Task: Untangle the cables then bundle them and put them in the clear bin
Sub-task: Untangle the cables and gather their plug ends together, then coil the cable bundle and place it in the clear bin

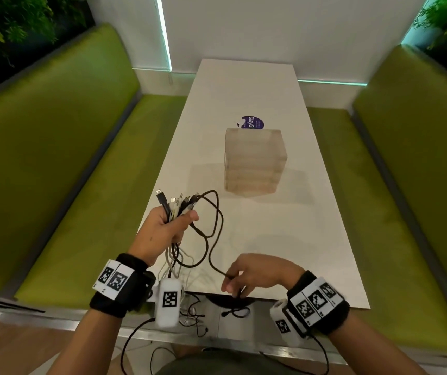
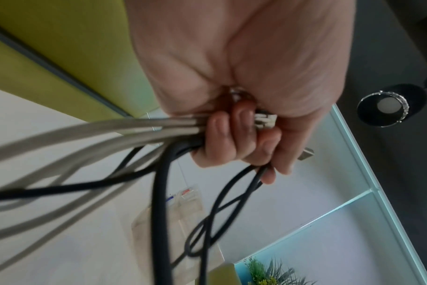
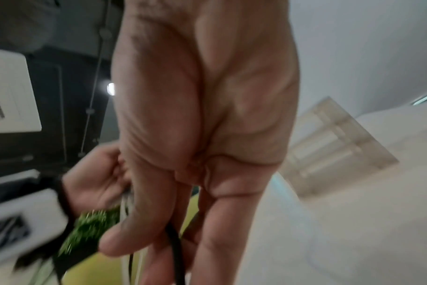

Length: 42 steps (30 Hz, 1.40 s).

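My left hand (image 1: pixel 175 226) is raised over the near left corner of the white table (image 1: pixel 311 239) and grips a bunch of black and pale cables (image 1: pixel 179 209). Their plug ends (image 1: pixel 175 200) stick up above the fist. In the left wrist view my fingers (image 2: pixel 232 140) are curled round the grey and black cables (image 2: pixel 124 133). Loops of one black cable (image 1: pixel 211 239) run down to my right hand (image 1: pixel 230 282), which pinches it near the table's front edge. The right wrist view shows that black cable (image 3: pixel 174 243) between thumb and fingers. The clear bin (image 1: pixel 254 163) stands at mid-table, apart from both hands.
A purple round sticker (image 1: pixel 252 122) lies behind the bin. Green padded benches (image 1: pixel 68 171) run along both sides of the table. More thin cable ends (image 1: pixel 192 315) hang below the table's front edge, between my wrists.
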Tool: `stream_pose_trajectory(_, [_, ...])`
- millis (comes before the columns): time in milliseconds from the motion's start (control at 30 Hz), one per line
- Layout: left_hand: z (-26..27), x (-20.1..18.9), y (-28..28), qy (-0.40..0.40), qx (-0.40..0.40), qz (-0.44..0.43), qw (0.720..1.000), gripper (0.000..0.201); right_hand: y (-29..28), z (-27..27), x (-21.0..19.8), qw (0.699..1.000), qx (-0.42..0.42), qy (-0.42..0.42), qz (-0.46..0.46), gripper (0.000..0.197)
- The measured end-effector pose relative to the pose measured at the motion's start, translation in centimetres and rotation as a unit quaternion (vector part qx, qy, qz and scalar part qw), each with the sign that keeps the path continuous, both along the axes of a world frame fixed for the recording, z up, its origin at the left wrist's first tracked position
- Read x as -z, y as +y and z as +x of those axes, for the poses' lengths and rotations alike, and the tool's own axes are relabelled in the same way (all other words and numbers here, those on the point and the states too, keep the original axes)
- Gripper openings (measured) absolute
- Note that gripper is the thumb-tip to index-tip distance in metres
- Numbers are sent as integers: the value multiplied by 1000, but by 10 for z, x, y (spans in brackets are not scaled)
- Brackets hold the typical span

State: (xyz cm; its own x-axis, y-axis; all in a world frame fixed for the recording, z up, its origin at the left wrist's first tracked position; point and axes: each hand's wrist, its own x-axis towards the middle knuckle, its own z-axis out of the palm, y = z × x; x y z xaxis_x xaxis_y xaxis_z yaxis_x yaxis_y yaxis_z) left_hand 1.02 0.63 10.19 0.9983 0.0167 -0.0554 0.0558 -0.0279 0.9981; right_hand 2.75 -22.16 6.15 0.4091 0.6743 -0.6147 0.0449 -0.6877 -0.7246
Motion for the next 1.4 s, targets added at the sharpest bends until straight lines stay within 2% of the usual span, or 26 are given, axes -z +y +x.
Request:
stream_pose_trajectory(100, [-4,-3,-1,7,26,-7,1000,21,-2,-7,14,989,-70,-94,-89,46])
stream_pose_trajectory(167, [-7,-5,-1,17,36,-14,999,23,-7,-2,14,984,-54,-116,-126,58])
stream_pose_trajectory(233, [-9,-6,-2,23,49,-16,998,21,-14,9,1,977,2,-173,-127,58])
stream_pose_trajectory(267, [-10,-6,-3,24,58,-10,998,21,-18,13,-7,975,56,-194,-92,58])
stream_pose_trajectory(333, [-10,-6,-4,22,80,7,997,20,-21,16,-28,968,162,-186,52,67])
stream_pose_trajectory(400, [-10,-7,-6,24,103,21,994,21,-16,13,-48,952,196,-136,189,77])
stream_pose_trajectory(433, [-9,-7,-7,24,114,28,993,22,-12,11,-56,947,196,-126,223,75])
stream_pose_trajectory(500, [-9,-8,-10,23,126,28,991,21,-3,6,-63,938,191,-162,239,54])
stream_pose_trajectory(567, [-9,-8,-13,15,113,22,993,22,4,3,-67,930,190,-217,227,18])
stream_pose_trajectory(600, [-9,-9,-13,9,91,18,996,22,5,2,-65,932,186,-217,222,8])
stream_pose_trajectory(667, [-6,-9,-9,1,26,-7,1000,19,1,2,-57,955,147,-175,190,9])
stream_pose_trajectory(733, [-3,-9,-4,-5,-20,-41,999,20,-4,1,-46,981,63,-130,132,7])
stream_pose_trajectory(833, [0,-13,1,-20,-37,-81,996,22,-7,-6,-18,989,-23,-134,51,11])
stream_pose_trajectory(967, [3,-16,-2,-23,-39,-124,991,26,-6,-16,20,989,-51,-135,-13,20])
stream_pose_trajectory(1033, [4,-17,-7,-26,-32,-147,988,27,-6,-18,32,992,-47,-110,-32,26])
stream_pose_trajectory(1100, [5,-20,-12,-33,-16,-162,986,25,-7,-15,34,994,-24,-98,-48,35])
stream_pose_trajectory(1167, [7,-20,-17,-34,7,-165,986,27,-7,-5,24,991,7,-124,-49,45])
stream_pose_trajectory(1267, [13,-22,-30,-40,48,-142,988,28,-3,12,-13,980,111,-150,71,61])
stream_pose_trajectory(1333, [22,-25,-40,-36,70,-131,988,23,2,22,-44,957,187,-132,178,71])
stream_pose_trajectory(1400, [30,-36,-51,-22,91,-136,986,31,11,31,-67,934,222,-114,256,74])
